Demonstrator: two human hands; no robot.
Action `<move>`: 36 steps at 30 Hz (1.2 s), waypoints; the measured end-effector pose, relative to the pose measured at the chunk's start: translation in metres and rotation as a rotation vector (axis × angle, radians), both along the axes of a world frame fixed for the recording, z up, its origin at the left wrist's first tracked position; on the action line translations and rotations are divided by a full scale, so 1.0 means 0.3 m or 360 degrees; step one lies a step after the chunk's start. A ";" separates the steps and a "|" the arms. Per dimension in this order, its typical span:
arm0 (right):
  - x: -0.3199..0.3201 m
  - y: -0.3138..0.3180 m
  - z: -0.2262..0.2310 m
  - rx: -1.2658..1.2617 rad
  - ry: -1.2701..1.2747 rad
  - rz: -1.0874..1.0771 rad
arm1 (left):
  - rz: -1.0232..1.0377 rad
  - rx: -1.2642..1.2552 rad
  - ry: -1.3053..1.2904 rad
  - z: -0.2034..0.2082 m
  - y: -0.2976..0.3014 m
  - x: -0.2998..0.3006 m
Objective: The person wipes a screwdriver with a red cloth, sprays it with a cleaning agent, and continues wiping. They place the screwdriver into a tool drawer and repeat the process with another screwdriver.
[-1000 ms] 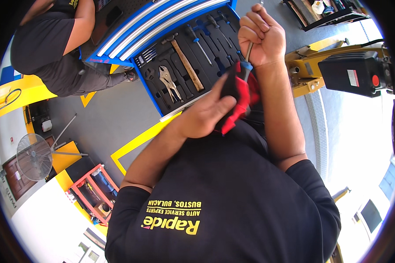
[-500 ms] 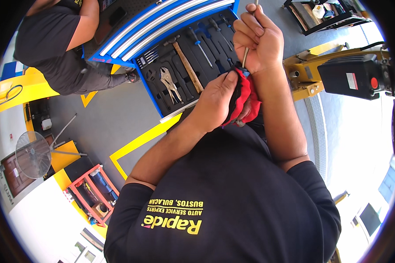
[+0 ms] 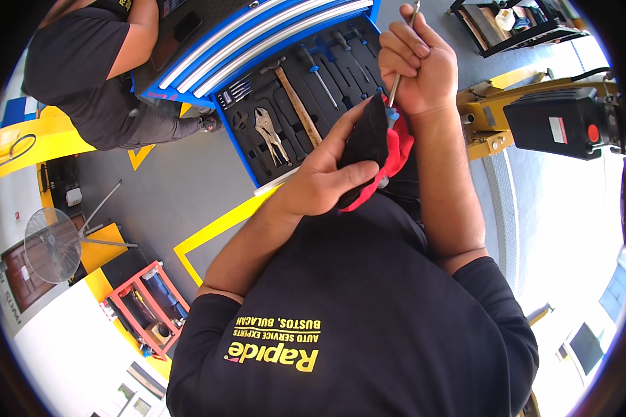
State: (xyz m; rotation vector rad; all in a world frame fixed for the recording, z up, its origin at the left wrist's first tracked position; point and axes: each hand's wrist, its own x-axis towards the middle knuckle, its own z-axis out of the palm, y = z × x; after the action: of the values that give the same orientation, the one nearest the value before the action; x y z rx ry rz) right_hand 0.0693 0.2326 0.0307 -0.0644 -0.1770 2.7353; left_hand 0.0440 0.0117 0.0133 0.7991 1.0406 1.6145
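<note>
Nearest, just short of the open blue-sided tool drawer with black foam lining (image 3: 237, 149), the left hand (image 3: 327, 177) pinches a black-and-red cloth (image 3: 366, 139), thumb flat on the black face and fingers behind it. Half a second ago that thumb pressed the bunched cloth up by the shaft; now the cloth lies turned open, its black side broad and the red folds hanging behind. For the work in hand, this bares the blue collar of a slim metal-shafted tool, apparently a screwdriver (image 3: 395, 89), while its grip seems to sit among the folds, mostly hidden. The tool slants upward beside the drawer's right side. The right hand (image 3: 424, 69), also by that side, is closed round the shaft, as it was, with the tip now showing above the fingers. Farther on, inside the drawer, lie silver locking pliers (image 3: 270, 135) and a wooden-handled hammer (image 3: 297, 104). Beyond the drawer's left side stands a co-worker in a black shirt (image 3: 80, 62); well right of it is a yellow metal arm (image 3: 492, 111).
</note>
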 end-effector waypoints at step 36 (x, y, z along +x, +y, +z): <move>-0.012 -0.101 0.037 0.0401 -0.0334 -0.0273 | 0.0242 -0.0291 -0.0392 -0.083 0.037 0.032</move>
State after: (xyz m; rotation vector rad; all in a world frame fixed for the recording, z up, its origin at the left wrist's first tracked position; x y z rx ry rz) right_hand 0.0657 0.2023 0.0418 -0.2824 -0.5465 2.5106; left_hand 0.0536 0.0227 -0.0115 0.3953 1.0713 1.6686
